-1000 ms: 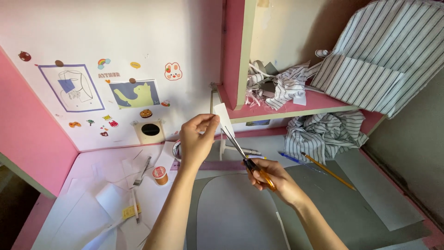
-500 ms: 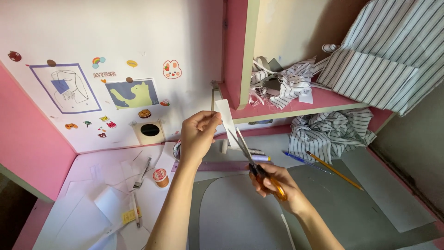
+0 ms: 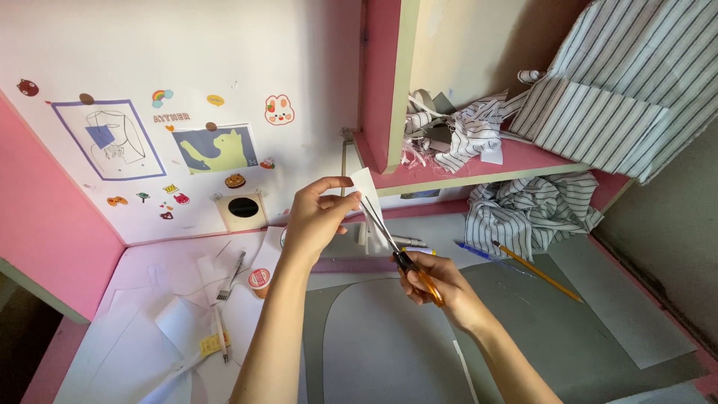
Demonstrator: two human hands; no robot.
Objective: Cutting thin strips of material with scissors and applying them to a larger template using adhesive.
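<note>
My left hand (image 3: 315, 218) holds a small white paper piece (image 3: 369, 193) up above the desk, pinched between thumb and fingers. My right hand (image 3: 436, 284) grips orange-handled scissors (image 3: 396, 251), whose open blades point up and left into the lower edge of the paper. Both hands hover over a large grey sheet (image 3: 389, 344) lying on the desk.
Paper scraps, a pen (image 3: 232, 268) and a small roll of tape (image 3: 259, 280) lie at the left. A yellow pencil (image 3: 538, 273) and blue pen (image 3: 479, 253) rest on the grey sheet at right. Striped cloth (image 3: 531, 209) is bunched under a pink shelf (image 3: 464, 176). Stickers dot the white wall.
The view has shifted slightly. The scissors have moved further into the paper, and both hands sit a little lower.
</note>
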